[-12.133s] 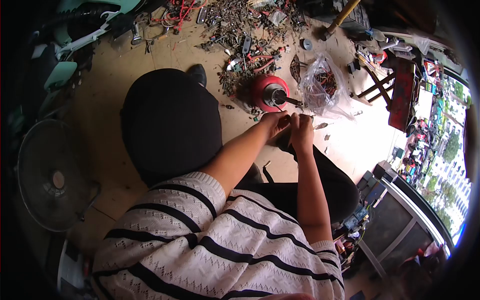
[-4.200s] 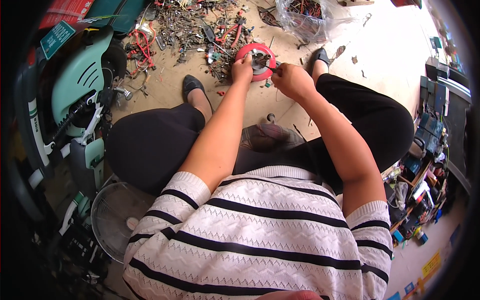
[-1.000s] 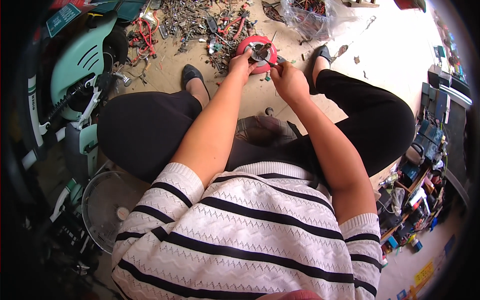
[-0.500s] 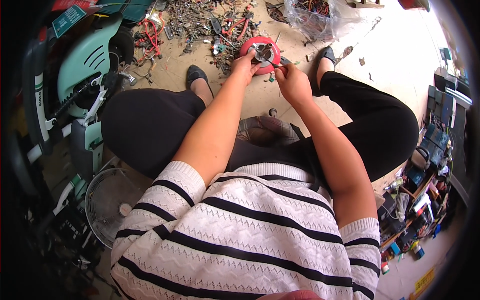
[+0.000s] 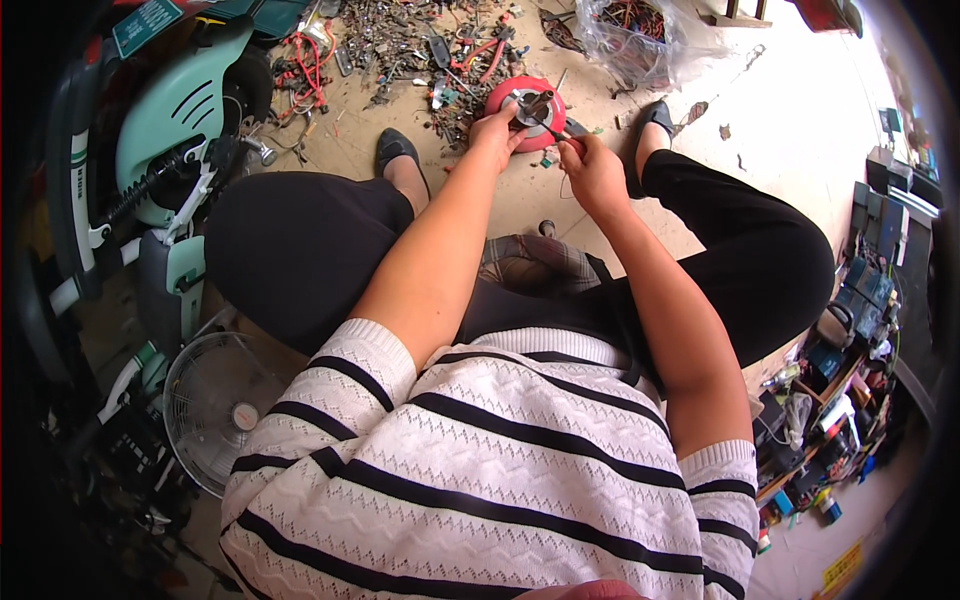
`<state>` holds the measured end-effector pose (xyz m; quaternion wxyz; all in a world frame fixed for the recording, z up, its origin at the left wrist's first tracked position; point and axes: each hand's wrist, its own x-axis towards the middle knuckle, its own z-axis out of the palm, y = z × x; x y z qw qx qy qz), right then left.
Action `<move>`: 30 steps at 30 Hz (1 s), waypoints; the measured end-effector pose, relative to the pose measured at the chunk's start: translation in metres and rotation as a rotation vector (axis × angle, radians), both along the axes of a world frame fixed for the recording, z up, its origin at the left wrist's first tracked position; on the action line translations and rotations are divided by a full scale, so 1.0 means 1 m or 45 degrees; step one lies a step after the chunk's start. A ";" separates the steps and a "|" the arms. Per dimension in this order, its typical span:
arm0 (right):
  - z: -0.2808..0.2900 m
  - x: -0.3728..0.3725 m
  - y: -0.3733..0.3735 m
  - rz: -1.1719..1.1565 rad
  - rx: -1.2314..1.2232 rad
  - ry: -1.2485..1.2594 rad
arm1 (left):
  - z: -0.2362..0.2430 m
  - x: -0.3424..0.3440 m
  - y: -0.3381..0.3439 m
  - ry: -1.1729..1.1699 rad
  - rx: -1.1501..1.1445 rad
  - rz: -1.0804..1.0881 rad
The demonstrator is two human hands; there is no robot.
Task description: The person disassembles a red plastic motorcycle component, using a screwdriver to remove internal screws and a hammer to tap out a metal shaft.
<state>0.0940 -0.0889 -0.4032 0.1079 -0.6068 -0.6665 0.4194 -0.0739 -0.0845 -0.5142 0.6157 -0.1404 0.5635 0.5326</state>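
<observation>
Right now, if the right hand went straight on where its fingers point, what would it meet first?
Likely the red round piece, up and left of the right hand in the picture; depth is hard to judge.

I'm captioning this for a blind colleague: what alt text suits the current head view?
The left hand holds a round red-rimmed object while the right hand holds a slim tool toward it. Small loose parts and a clear plastic bag lie on the floor beyond.
</observation>
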 end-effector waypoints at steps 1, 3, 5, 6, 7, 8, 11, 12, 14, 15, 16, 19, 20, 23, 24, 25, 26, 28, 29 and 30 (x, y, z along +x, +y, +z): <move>-0.003 0.002 -0.001 -0.011 0.007 0.043 | 0.001 0.000 0.000 -0.002 0.023 0.004; -0.007 0.004 -0.003 -0.010 0.021 0.054 | 0.003 0.001 0.000 0.024 -0.009 0.001; -0.008 0.004 -0.004 -0.009 0.033 0.081 | 0.004 0.002 -0.001 0.021 0.005 0.008; -0.007 0.004 -0.005 -0.031 0.034 0.166 | 0.004 0.002 -0.001 0.027 -0.011 0.012; -0.005 0.003 -0.006 -0.087 -0.035 0.186 | 0.004 0.002 -0.001 0.023 0.001 0.016; -0.002 0.002 -0.006 -0.050 0.033 0.247 | 0.003 0.002 -0.002 0.011 0.009 0.020; 0.009 0.000 -0.005 -0.050 0.086 0.305 | 0.003 0.002 -0.001 -0.003 0.011 0.028; 0.014 0.002 -0.006 0.002 0.121 0.144 | 0.004 0.002 -0.001 -0.005 -0.016 0.020; 0.021 0.004 -0.006 0.053 0.159 -0.017 | 0.005 0.002 -0.001 0.018 -0.001 0.015; 0.023 0.005 -0.006 0.038 0.148 -0.093 | 0.006 0.003 -0.001 0.040 -0.015 0.009; 0.024 0.006 -0.006 0.023 0.122 -0.179 | 0.008 0.003 -0.001 0.038 -0.015 0.010; 0.022 0.005 -0.004 0.009 0.123 -0.181 | 0.012 0.004 -0.002 0.065 -0.038 -0.032; 0.020 0.004 -0.003 0.011 0.113 -0.184 | 0.012 0.004 -0.003 0.073 -0.040 -0.034; 0.014 0.002 -0.003 0.009 0.070 -0.171 | 0.012 0.005 -0.004 0.084 -0.040 -0.040; 0.012 0.002 -0.003 0.006 0.069 -0.169 | 0.011 0.005 -0.005 0.083 -0.052 -0.045; 0.011 0.002 -0.003 0.007 0.079 -0.150 | 0.010 0.004 -0.005 0.086 -0.039 -0.047; 0.009 0.002 -0.002 0.009 0.074 -0.131 | 0.009 0.004 -0.006 0.076 -0.030 -0.056; 0.007 0.002 -0.001 0.009 0.073 -0.146 | 0.005 0.004 -0.008 0.070 -0.022 -0.066; 0.005 0.002 0.000 0.012 0.059 -0.165 | 0.004 0.003 -0.008 0.064 -0.026 -0.097; 0.004 0.002 0.000 0.010 0.058 -0.163 | 0.003 0.003 -0.009 0.056 -0.048 -0.131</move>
